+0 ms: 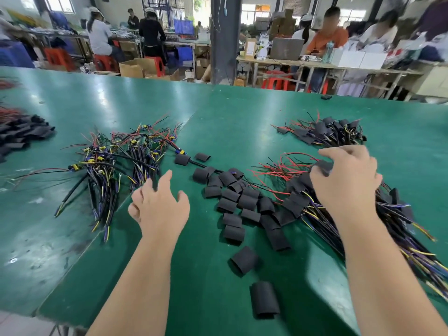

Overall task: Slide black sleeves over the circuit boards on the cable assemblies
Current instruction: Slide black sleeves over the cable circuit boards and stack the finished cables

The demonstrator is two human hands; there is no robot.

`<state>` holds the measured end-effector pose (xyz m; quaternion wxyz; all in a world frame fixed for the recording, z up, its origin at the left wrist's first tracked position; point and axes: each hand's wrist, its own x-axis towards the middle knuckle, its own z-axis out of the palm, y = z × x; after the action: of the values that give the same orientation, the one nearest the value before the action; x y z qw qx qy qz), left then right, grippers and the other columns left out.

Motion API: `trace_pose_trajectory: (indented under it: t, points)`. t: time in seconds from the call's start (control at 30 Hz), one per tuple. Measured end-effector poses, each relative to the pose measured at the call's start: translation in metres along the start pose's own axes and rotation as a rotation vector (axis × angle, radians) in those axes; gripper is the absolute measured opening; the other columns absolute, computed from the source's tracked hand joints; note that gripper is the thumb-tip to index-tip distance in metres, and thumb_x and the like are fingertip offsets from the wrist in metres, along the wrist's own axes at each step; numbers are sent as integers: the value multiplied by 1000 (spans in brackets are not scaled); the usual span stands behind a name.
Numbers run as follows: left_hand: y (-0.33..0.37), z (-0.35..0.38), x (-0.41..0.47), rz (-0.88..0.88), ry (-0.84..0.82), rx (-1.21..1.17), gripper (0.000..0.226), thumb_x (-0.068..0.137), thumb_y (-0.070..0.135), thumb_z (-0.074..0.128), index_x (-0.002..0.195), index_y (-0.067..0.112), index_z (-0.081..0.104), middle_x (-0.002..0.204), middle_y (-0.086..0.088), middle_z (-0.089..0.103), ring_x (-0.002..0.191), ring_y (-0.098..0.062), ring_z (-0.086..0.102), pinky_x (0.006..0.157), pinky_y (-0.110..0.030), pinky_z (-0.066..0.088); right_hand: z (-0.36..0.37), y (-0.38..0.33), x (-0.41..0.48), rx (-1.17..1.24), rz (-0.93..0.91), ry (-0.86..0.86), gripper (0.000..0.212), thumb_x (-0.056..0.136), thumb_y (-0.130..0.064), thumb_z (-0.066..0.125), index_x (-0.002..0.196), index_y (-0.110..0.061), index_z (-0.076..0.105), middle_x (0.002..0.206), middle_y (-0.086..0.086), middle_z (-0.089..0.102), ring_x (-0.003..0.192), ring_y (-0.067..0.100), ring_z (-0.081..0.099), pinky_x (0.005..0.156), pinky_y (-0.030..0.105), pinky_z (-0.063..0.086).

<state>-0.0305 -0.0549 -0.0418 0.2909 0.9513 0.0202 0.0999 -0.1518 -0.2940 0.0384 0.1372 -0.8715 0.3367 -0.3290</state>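
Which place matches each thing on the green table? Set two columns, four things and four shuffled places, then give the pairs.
1 bare-board cable pile
2 loose black sleeves
3 right hand
4 stray sleeve

A between left hand and right hand
B gripping a sleeve above the sleeved cable pile
C closest to the camera
D beyond the left hand, to its left

Pairs: 1-D, 2-A, 3-B, 4-C

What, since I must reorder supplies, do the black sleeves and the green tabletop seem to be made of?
Sleeves: soft plastic tubing, probably heat-shrink. They are matte black and thin-walled, and lie flattened with open ends.
Tabletop: likely a vinyl or rubber sheet. It is smooth, semi-gloss green that mirrors the overhead lights, with scuffs and a seam between panels.
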Motion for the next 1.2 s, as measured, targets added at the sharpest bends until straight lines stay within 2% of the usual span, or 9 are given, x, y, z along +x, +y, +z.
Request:
trace_pose_trajectory:
  t: [0.1,0.2,0.3,0.43,0.6,0.73,0.97,1.07,1.2]
  points:
    - [-2,9,3,42,-141,247,49,96,49,34,144,41,32,156,-6,24,139,-26,18,109,-45,14,15,-9,-17,62,-99,15,30,80,-14,65,109,-19,70,119,9,54,111,35,47,92,44,33]
    - [-1,11,4,59,-67,318,40,96,42,38,131,27,52,143,-3,42,130,-25,33,104,-43,19,31,-18,-35,99,-187,-56,24,81,-12,65,104,-18,71,115,6,56,108,32,49,91,41,30]
    - [-7,5,11,50,46,310,25,91,30,47,101,24,68,105,0,61,103,-23,51,89,-40,26,42,-21,-48,119,-251,-149,22,83,-12,65,104,-17,70,114,3,58,108,29,50,90,40,30]
    - [-13,-4,18,-50,90,338,31,82,38,52,61,17,64,54,2,54,59,-23,50,76,-38,23,47,-23,-56,194,-292,-188,19,83,-8,65,99,-15,71,108,2,62,107,27,52,86,36,29]
    - [-13,-1,36,-121,91,223,46,81,61,55,94,17,59,84,-4,67,89,-28,61,90,-40,27,48,-28,-64,276,-338,-217,15,82,-4,65,93,-13,72,100,3,65,102,28,57,91,43,41]
    - [-8,-3,50,-81,42,324,30,89,40,56,77,14,57,61,-1,51,65,-25,51,91,-40,34,49,-31,-67,328,-390,-257,16,79,-1,66,90,-11,72,95,4,66,96,29,60,88,50,46]
    - [-6,-23,46,-207,-233,-525,22,78,22,62,59,13,68,69,-8,71,52,-20,51,51,-22,37,51,-32,-67,382,-400,-306,18,80,-2,65,92,-13,73,92,-1,66,92,21,60,87,35,46]
    - [0,-47,28,-67,-433,-815,32,81,23,66,50,24,70,69,3,72,44,-4,48,50,-22,30,52,-32,-68,454,-355,-338,17,83,-2,64,90,-14,73,85,-5,66,77,7,57,72,9,39]
    - [-11,-74,5,252,-751,-818,17,73,31,71,59,21,70,67,-1,70,50,-7,51,57,-18,41,55,-38,-67,866,70,-595,13,90,-7,59,97,-7,70,71,-6,72,56,0,60,56,9,42]
